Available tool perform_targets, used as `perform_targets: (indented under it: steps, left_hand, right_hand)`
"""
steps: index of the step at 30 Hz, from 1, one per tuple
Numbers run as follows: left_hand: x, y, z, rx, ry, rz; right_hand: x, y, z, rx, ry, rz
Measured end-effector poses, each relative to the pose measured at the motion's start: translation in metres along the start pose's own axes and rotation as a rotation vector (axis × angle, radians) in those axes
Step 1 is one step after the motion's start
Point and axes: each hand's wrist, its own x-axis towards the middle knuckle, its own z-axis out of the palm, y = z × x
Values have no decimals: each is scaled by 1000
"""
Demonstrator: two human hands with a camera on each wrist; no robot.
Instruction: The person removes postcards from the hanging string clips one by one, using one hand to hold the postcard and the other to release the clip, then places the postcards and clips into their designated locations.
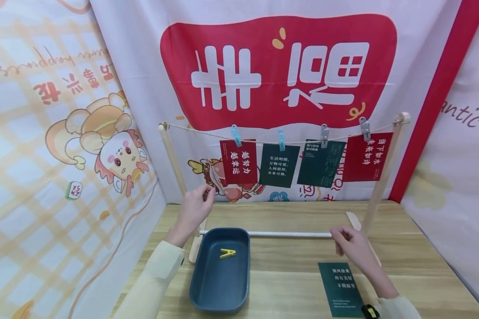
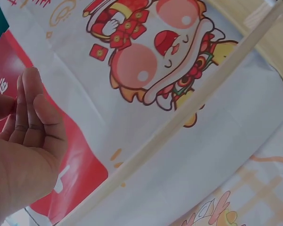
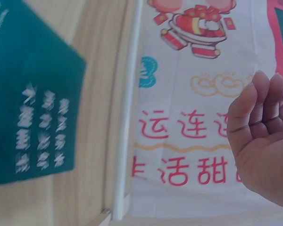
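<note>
My left hand [image 1: 194, 207] is raised near the lower left corner of a hanging red card [image 1: 239, 164], its fingers loosely bent with nothing visible between them. In the left wrist view the fingers [image 2: 32, 103] overlap that card. My right hand [image 1: 351, 244] hovers by the right end of a white rod [image 1: 291, 234], fingers loosely curled and holding nothing. A green card [image 1: 340, 290] with white writing lies on the table below it. One yellow clothespin [image 1: 227, 253] sits in a dark blue basin [image 1: 194, 290] below my left hand.
A string [image 1: 199, 133] spans two wooden posts [image 1: 377, 190]. From it also hang two green cards [image 1: 278, 166] and another red card [image 1: 367, 159]. Light blue clips [image 1: 281, 139] and grey clips [image 1: 324, 135] hold the cards. Printed cloth [image 1: 135, 57] stands behind and beside the wooden table [image 1: 279, 261].
</note>
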Motion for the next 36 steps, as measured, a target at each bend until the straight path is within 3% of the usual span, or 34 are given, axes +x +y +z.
perform_targets:
  steps: [17,36]
  left_hand:
    - [19,22,-16,-60,58,-38]
    - [37,46,-18,-123,144,-33]
  right_hand:
    - [12,-56,21,62,17,-117]
    - [27,-101,33,69,-41,-266]
